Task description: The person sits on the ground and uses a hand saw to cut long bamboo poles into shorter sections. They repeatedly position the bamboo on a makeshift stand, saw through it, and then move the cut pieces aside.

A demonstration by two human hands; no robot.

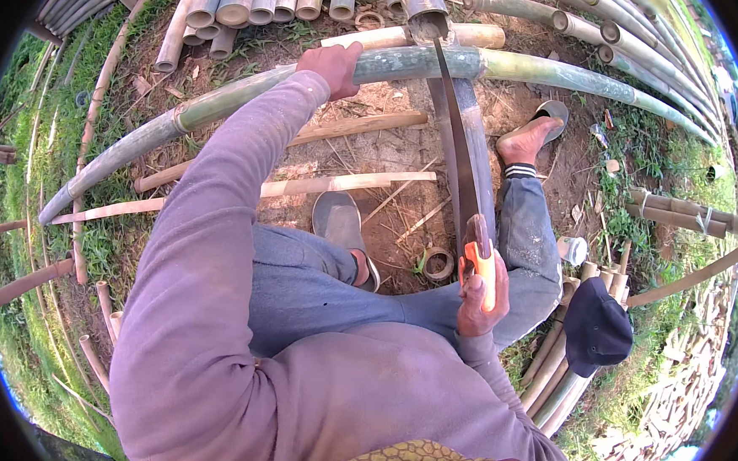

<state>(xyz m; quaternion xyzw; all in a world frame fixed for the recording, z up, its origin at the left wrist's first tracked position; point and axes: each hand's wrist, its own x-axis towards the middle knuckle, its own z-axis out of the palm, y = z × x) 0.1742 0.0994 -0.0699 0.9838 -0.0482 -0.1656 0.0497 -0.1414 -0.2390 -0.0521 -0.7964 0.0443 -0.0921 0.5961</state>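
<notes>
The left hand (334, 66) reaches forward and rests on a long green bamboo pole (234, 95), with its fingers (348, 58) curled over the top of the pole and closed on it. This pole lies across the view from the left side to the right side, and it looks curved because of the lens. The right hand (479, 300) is close to the body and its fingers are wrapped tight around the orange handle of a hand saw (464, 165). The long thin blade of the saw goes from this hand up to the green pole, and its tip touches the pole just to the right of the left hand. A second grey-green bamboo piece (478, 156) lies under the blade, along the same line, and it passes under the long pole. The person sits with the legs in blue jeans; the right foot in a sandal (532, 132) is near this piece, and a grey sandal (339, 220) is on the ground below the left arm. Cut bamboo pieces (262, 5) lie in a stack behind the pole, split strips (332, 184) lie on the soil, and a dark cap (595, 326) rests on other bamboo at the right.
</notes>
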